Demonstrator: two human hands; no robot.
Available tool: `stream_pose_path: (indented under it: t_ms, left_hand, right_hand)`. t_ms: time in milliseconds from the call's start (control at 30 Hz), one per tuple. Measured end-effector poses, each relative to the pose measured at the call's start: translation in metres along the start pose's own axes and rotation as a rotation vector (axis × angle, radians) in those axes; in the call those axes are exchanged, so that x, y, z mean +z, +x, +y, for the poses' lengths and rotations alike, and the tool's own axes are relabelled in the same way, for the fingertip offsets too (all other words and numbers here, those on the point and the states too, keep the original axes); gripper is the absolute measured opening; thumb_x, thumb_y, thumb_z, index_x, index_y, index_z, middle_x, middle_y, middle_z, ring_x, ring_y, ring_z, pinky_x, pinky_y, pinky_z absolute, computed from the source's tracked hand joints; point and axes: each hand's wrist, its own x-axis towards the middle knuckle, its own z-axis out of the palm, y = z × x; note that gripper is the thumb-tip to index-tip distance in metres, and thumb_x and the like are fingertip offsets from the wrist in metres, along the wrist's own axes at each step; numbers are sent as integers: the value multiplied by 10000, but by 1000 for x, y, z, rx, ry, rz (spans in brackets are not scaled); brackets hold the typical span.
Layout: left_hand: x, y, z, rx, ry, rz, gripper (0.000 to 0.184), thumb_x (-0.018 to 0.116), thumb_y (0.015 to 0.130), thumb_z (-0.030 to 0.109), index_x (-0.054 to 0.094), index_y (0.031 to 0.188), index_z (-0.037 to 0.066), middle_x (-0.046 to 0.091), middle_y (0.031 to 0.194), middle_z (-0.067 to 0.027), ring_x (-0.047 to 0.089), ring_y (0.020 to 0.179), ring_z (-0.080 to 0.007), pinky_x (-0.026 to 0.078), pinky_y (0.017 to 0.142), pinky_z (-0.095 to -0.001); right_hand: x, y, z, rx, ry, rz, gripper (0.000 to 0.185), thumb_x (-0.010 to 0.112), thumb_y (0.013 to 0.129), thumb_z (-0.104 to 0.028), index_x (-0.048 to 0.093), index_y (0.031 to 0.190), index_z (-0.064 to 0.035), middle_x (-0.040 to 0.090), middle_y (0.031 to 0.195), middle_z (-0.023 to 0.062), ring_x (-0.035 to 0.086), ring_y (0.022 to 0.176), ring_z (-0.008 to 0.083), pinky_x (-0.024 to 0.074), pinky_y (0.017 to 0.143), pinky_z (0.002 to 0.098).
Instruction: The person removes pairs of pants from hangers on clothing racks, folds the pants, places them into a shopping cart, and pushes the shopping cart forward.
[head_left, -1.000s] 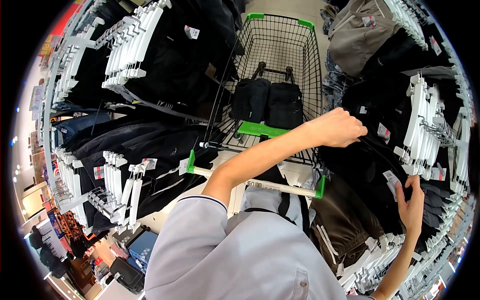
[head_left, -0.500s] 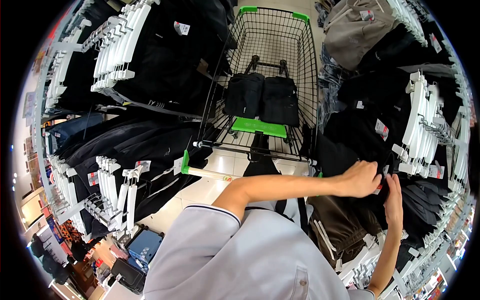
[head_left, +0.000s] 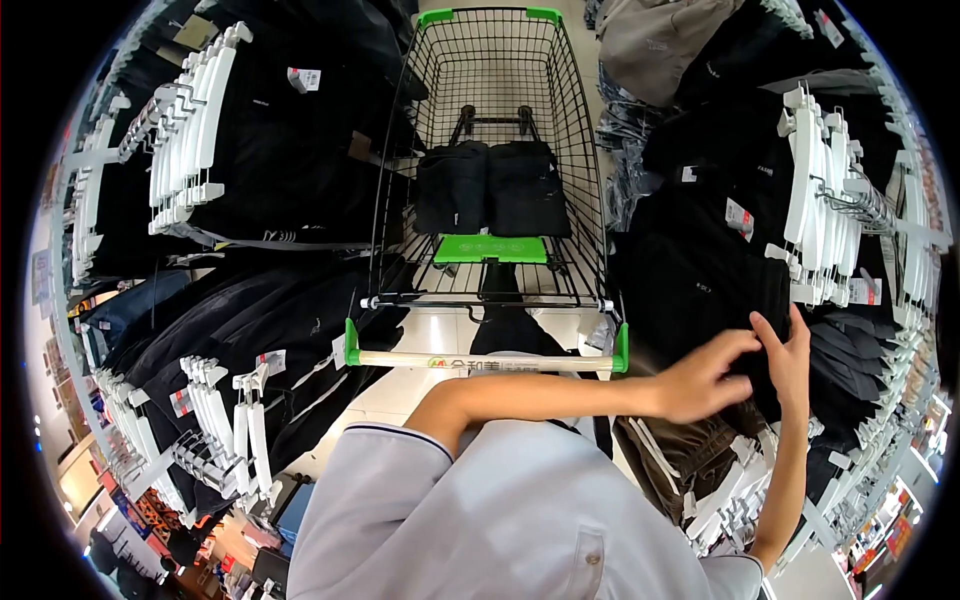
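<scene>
My left hand [head_left: 705, 380] reaches across to the rack on the right, a little blurred, its fingers loosely bent and apart, with nothing visible in them. It is beside the black trousers [head_left: 690, 300] hanging there. Against the edge of the same dark cloth, my right hand [head_left: 787, 350] is spread in a V, thumb apart from the fingers; the cloth partly hides behind it. White hangers [head_left: 822, 200] and a paper tag [head_left: 739, 217] are just above the hands.
A black wire cart [head_left: 490, 362] with green corners stands in front of me, two folded black garments [head_left: 455, 190] inside. Racks of dark clothes on white hangers [head_left: 195, 125] line the left. Brown trousers [head_left: 690, 450] hang at the lower right.
The view has shifted, so cart and racks appear farther left. My left hand came down toward the right one, then drew back slightly leftward and loosened. My right hand's fingers have spread at the cloth.
</scene>
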Motion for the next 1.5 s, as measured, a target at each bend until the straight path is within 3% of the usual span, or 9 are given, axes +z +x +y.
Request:
stream_pose_path:
  t_ms: [200, 400, 467, 500, 533, 700, 867, 1233, 1500]
  left_hand:
    - [-92, 8, -47, -527, -752, 714, 987, 564, 956, 694, 331, 1600, -16, 387, 1575, -257, 434, 1443, -392, 480, 1107, -575]
    - [-128, 11, -66, -580, -1056, 528, 1110, 422, 925, 854, 323, 1637, 9, 403, 1620, -254, 431, 1475, -415, 385, 1184, -621]
    - [-148, 18, -114, -413, -1352, 363, 1009, 379, 951, 842, 459, 1597, 71, 565, 1536, -195, 540, 1416, -377, 379, 1210, -579]
    - [-158, 17, -122, -382, -1353, 331, 1009, 380, 951, 842, 460, 1596, 71, 565, 1536, -194, 541, 1415, -377, 381, 1209, -578]
    - [-167, 9, -119, -367, -1322, 326, 1008, 380, 951, 843, 462, 1595, 71, 566, 1535, -194, 543, 1414, -376, 383, 1208, -577]
    - [-212, -18, -106, -305, -1250, 340, 1007, 383, 950, 845, 468, 1590, 72, 569, 1534, -190, 549, 1409, -375, 391, 1203, -572]
    - [-257, -30, -86, -205, -1191, 367, 1006, 385, 948, 847, 475, 1585, 73, 572, 1532, -187, 554, 1404, -373, 399, 1198, -567]
    - [-244, -15, -88, -233, -1176, 417, 1004, 390, 946, 851, 490, 1575, 75, 579, 1529, -180, 567, 1394, -369, 418, 1187, -557]
    - [-259, -13, -89, -203, -1216, 423, 1003, 394, 944, 854, 501, 1568, 76, 583, 1527, -174, 577, 1386, -366, 431, 1179, -549]
  right_hand:
    - [-19, -58, -90, -287, -309, -13, 430, 819, 864, -25, 615, 1214, 120, 747, 1012, 141, 642, 923, 127, 530, 865, 291]
    - [-59, -133, -104, -919, -527, 151, 748, 869, 644, -240, 648, 1293, 60, 679, 1145, 196, 641, 1091, 334, 488, 996, 440]
    - [-22, -129, -97, -1078, -160, 362, 661, 806, 768, -531, 711, 983, 87, 701, 820, 221, 681, 636, 306, 560, 563, 407]
    - [-37, -117, -112, -1123, -109, -86, 607, 708, 891, -544, 729, 932, 62, 704, 760, 165, 692, 582, 289, 574, 494, 361]
    - [-13, -133, -110, -1050, -59, 100, 466, 727, 696, -433, 667, 804, 17, 648, 678, 144, 631, 536, 279, 538, 515, 388]
    - [2, -113, -155, -1084, -304, -535, 536, 499, 1069, -447, 745, 994, 23, 730, 865, 123, 743, 695, 263, 638, 606, 353]
    - [37, -81, -159, -1008, -464, -740, 522, 816, 641, -196, 715, 1127, -32, 734, 964, 72, 743, 794, 236, 614, 717, 338]
    - [134, 110, -164, -781, -327, -697, 490, 872, 688, -145, 686, 1112, 15, 659, 977, 167, 627, 1012, 373, 491, 978, 417]
    - [180, 180, -132, -600, -107, -792, 946, 920, 655, -111, 497, 1497, -20, 447, 1606, 196, 405, 1519, 324, 331, 1231, 416]
